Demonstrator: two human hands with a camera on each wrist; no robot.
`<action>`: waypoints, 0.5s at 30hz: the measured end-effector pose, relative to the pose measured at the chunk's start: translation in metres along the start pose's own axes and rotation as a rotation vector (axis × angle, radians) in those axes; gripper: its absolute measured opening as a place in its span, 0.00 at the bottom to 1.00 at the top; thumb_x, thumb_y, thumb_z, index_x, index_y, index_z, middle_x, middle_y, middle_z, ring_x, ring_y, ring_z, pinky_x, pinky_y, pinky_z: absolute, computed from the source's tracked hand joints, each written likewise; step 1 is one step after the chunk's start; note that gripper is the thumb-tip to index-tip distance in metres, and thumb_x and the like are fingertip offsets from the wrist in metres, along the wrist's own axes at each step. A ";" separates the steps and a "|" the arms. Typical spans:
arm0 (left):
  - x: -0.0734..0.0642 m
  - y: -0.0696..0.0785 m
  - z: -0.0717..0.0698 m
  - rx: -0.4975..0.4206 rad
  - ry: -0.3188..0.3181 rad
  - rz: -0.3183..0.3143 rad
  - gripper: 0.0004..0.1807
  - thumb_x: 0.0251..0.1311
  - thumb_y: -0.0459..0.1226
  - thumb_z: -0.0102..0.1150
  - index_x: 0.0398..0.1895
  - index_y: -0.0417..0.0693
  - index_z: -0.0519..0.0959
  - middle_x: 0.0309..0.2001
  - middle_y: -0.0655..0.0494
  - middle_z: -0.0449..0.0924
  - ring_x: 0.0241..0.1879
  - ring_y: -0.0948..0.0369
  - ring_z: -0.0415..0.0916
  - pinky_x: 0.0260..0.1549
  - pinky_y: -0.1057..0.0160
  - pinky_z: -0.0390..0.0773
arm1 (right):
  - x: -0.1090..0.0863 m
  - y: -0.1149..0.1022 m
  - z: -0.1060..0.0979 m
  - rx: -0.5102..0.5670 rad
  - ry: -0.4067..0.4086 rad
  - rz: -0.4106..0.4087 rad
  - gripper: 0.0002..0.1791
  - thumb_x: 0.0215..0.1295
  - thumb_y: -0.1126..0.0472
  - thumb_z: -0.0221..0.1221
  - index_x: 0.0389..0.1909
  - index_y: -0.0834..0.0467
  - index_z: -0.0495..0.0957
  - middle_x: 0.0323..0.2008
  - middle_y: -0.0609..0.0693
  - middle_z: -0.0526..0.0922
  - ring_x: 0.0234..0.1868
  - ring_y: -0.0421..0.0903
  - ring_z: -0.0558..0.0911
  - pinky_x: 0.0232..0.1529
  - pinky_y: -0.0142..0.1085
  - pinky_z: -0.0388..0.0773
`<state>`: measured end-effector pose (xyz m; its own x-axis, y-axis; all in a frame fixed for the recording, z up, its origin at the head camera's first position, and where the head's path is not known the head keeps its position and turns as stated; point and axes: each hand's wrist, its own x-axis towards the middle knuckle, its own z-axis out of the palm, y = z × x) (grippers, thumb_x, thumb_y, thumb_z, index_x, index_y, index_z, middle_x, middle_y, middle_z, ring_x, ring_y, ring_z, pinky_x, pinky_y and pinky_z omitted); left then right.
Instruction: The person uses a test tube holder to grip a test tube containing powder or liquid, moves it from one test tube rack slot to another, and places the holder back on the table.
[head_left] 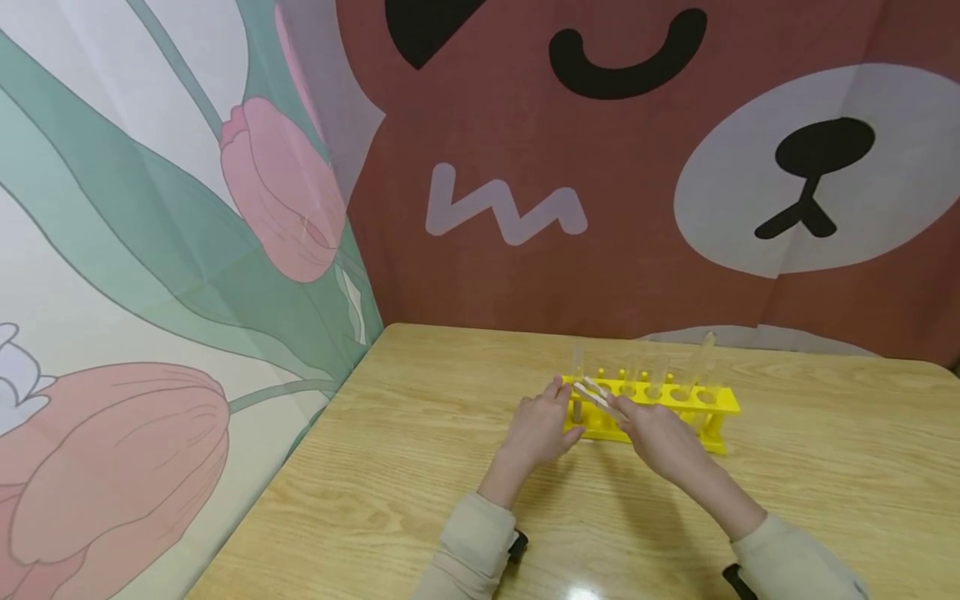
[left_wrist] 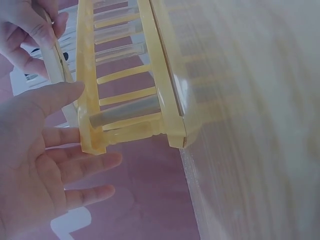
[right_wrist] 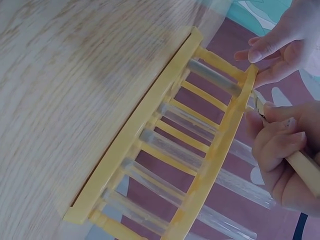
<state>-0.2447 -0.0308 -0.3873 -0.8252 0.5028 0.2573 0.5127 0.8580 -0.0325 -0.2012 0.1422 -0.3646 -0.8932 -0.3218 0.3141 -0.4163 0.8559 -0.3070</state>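
A yellow test tube rack [head_left: 722, 402] stands on the table, with several clear tubes in it. In its left end sits a test tube [left_wrist: 125, 111] whose lower part looks grey. My right hand [right_wrist: 285, 145] grips a wooden test tube clamp [right_wrist: 305, 172] with its fingers curled round the handles. The clamp's jaws reach the upper part of that end tube, just over the rack's top plate; whether they grasp the glass I cannot tell. My left hand [left_wrist: 35, 155] is at the rack's left end, thumb tip at the top plate and the other fingers stretched out alongside.
The wooden table [head_left: 360, 483] extends on all sides of the rack. A taller clear tube [head_left: 703, 354] sticks up toward the rack's right side. Behind the table hangs a printed bear cloth [head_left: 480, 275], and a flower-print cloth [head_left: 112, 317] covers the left side.
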 end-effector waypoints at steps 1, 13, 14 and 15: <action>0.000 0.000 0.000 0.000 0.001 0.000 0.35 0.54 0.54 0.55 0.61 0.42 0.65 0.61 0.46 0.63 0.46 0.57 0.75 0.42 0.58 0.73 | 0.000 0.000 0.000 0.004 -0.001 0.001 0.23 0.54 0.70 0.59 0.53 0.63 0.71 0.18 0.52 0.75 0.09 0.39 0.63 0.08 0.28 0.58; -0.002 0.000 -0.002 0.032 0.000 0.011 0.36 0.54 0.55 0.54 0.60 0.41 0.65 0.61 0.48 0.63 0.45 0.59 0.75 0.41 0.59 0.73 | 0.002 -0.002 0.002 0.013 0.026 -0.024 0.23 0.54 0.72 0.59 0.53 0.65 0.70 0.14 0.49 0.71 0.08 0.39 0.60 0.09 0.27 0.58; -0.002 0.000 -0.001 0.031 0.000 0.012 0.36 0.54 0.55 0.54 0.60 0.41 0.65 0.61 0.48 0.63 0.44 0.59 0.75 0.41 0.59 0.73 | 0.002 -0.002 0.003 0.013 0.030 -0.025 0.23 0.54 0.72 0.59 0.53 0.65 0.70 0.14 0.49 0.70 0.08 0.39 0.60 0.09 0.27 0.58; -0.002 0.000 -0.001 0.029 -0.004 0.012 0.36 0.54 0.54 0.54 0.60 0.40 0.65 0.61 0.48 0.63 0.44 0.59 0.76 0.41 0.59 0.73 | 0.002 -0.003 0.003 0.014 0.034 -0.027 0.23 0.53 0.72 0.59 0.53 0.65 0.70 0.13 0.48 0.69 0.08 0.39 0.60 0.09 0.27 0.58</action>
<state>-0.2431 -0.0321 -0.3865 -0.8199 0.5135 0.2531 0.5154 0.8545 -0.0639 -0.2027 0.1379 -0.3660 -0.8755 -0.3300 0.3530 -0.4424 0.8413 -0.3106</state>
